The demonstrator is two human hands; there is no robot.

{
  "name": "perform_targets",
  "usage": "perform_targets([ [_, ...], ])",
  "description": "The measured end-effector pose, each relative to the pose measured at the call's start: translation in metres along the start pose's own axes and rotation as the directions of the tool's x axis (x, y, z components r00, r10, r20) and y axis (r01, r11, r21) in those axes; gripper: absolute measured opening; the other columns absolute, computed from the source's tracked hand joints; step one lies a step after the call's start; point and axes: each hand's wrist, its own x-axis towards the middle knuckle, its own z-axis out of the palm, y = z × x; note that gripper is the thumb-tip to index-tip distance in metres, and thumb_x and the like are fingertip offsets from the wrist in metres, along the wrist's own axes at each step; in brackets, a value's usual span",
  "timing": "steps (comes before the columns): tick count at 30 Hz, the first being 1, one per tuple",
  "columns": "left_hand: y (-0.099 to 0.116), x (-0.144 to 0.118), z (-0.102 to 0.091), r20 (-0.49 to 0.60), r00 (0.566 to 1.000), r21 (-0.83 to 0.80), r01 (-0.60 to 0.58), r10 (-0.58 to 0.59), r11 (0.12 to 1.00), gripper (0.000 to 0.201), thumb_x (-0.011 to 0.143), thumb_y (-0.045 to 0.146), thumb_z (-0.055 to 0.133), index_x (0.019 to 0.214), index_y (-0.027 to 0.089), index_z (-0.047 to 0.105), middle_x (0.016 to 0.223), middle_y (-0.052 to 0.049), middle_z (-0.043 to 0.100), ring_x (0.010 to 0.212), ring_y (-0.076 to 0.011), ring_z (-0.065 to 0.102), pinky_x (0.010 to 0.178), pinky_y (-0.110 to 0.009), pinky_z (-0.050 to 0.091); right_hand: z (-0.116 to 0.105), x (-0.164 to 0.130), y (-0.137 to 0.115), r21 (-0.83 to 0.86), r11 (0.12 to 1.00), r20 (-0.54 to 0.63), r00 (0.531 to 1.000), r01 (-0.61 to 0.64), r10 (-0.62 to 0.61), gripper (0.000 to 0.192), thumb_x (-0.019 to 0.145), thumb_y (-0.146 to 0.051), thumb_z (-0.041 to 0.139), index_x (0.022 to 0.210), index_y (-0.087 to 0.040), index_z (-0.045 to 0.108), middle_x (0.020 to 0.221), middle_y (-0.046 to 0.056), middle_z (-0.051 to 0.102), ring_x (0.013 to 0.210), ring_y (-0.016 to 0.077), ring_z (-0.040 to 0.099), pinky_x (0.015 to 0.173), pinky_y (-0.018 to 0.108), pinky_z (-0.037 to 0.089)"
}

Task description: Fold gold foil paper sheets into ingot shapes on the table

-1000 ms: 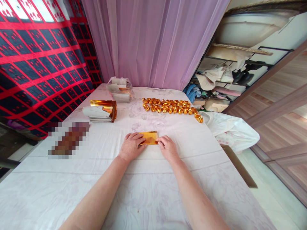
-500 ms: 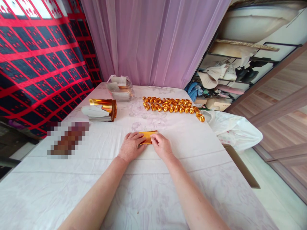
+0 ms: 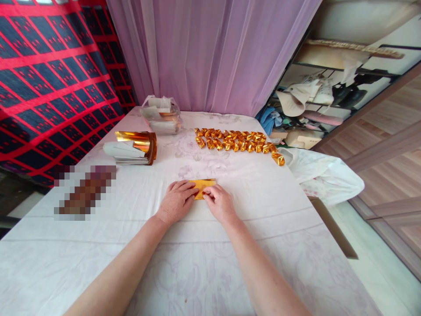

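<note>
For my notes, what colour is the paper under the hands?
Shiny gold-orange paper, seen from the head camera.

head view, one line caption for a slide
Both hands, left hand and right hand, press a gold paper flat on the white tablecloth, folded gold pieces lined up behind.

On the table [image 3: 98, 245]: one flat gold sheet [image 3: 204, 186]; beyond it, two stacks of paper [image 3: 131, 151] [image 3: 161, 120] and one double row of folded gold pieces [image 3: 238, 141], too many to count exactly.

Left hand [image 3: 175, 202] flat, right hand [image 3: 219, 202] pinching, fingertips meeting.
</note>
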Motion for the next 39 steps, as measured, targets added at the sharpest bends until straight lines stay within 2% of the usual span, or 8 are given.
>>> perform_targets([
  [13,0.0,-0.001,-0.001,-0.014,1.0,-0.017,0.01,-0.011,1.0,0.033,0.092,0.022,0.054,0.122,0.023,0.066,0.129,-0.005,0.067,0.125,-0.0269,0.054,0.107,-0.05,0.039,-0.002,-0.002,-0.01,-0.076,0.996,0.04,0.998,-0.05,0.053,0.008,0.083,-0.02,0.065,0.09,-0.021,0.066,0.092,0.005,0.065,0.078,0.0168,0.063,0.073,0.028,0.05],
  [17,0.003,-0.003,-0.006,-0.07,0.997,0.002,0.025,-0.025,1.0,0.025,0.088,0.02,0.059,0.111,0.021,0.069,0.126,-0.008,0.067,0.117,-0.0261,0.058,0.102,-0.047,0.043,-0.001,-0.002,-0.01,-0.079,0.995,0.039,0.998,-0.053,0.057,0.008,0.083,-0.019,0.065,0.09,-0.022,0.066,0.091,0.004,0.065,0.078,0.0168,0.063,0.072,0.028,0.05],
  [21,0.013,-0.012,-0.015,-0.084,0.996,0.046,-0.002,0.005,0.999,0.017,0.092,0.022,0.056,0.098,0.022,0.072,0.103,-0.007,0.071,0.098,-0.0251,0.061,0.088,-0.045,0.046,0.0,-0.001,-0.01,-0.083,0.995,0.03,0.998,-0.058,0.06,0.006,0.081,-0.019,0.066,0.087,-0.022,0.066,0.089,0.004,0.065,0.078,0.0178,0.063,0.072,0.029,0.05],
  [23,0.017,-0.019,-0.018,-0.066,0.997,0.074,-0.041,0.046,0.996,0.02,0.094,0.022,0.054,0.1,0.023,0.073,0.099,-0.006,0.07,0.094,-0.0242,0.06,0.085,-0.043,0.046,-0.001,-0.002,-0.011,-0.08,0.995,0.026,0.998,-0.057,0.06,0.006,0.082,-0.019,0.065,0.087,-0.023,0.065,0.089,0.004,0.065,0.078,0.0179,0.063,0.071,0.029,0.049],
  [27,0.023,-0.028,-0.02,-0.035,0.99,0.2,-0.128,0.138,0.971,0.024,0.097,0.024,0.049,0.11,0.021,0.07,0.099,-0.008,0.069,0.094,-0.0244,0.058,0.085,-0.042,0.044,-0.002,-0.002,-0.012,-0.077,0.996,0.025,0.998,-0.055,0.057,0.007,0.082,-0.019,0.065,0.088,-0.023,0.065,0.088,0.004,0.065,0.08,0.0187,0.063,0.072,0.029,0.049],
  [33,0.033,-0.032,-0.022,0.02,0.993,0.304,-0.115,0.114,0.946,0.023,0.096,0.021,0.049,0.109,0.019,0.068,0.097,-0.008,0.067,0.093,-0.0253,0.058,0.084,-0.043,0.045,-0.002,-0.002,-0.014,-0.091,0.994,0.025,0.998,-0.063,0.065,0.008,0.081,-0.019,0.065,0.089,-0.022,0.066,0.089,0.005,0.065,0.082,0.02,0.063,0.073,0.03,0.049],
  [39,0.046,-0.034,-0.02,0.03,0.995,0.385,-0.1,0.096,0.918,0.025,0.093,0.013,0.049,0.112,0.016,0.065,0.108,-0.011,0.065,0.099,-0.0268,0.058,0.084,-0.043,0.046,-0.002,-0.003,-0.013,-0.086,0.995,0.019,0.998,-0.053,0.055,0.008,0.082,-0.019,0.064,0.09,-0.022,0.065,0.088,0.004,0.065,0.081,0.0191,0.063,0.073,0.03,0.048],
])
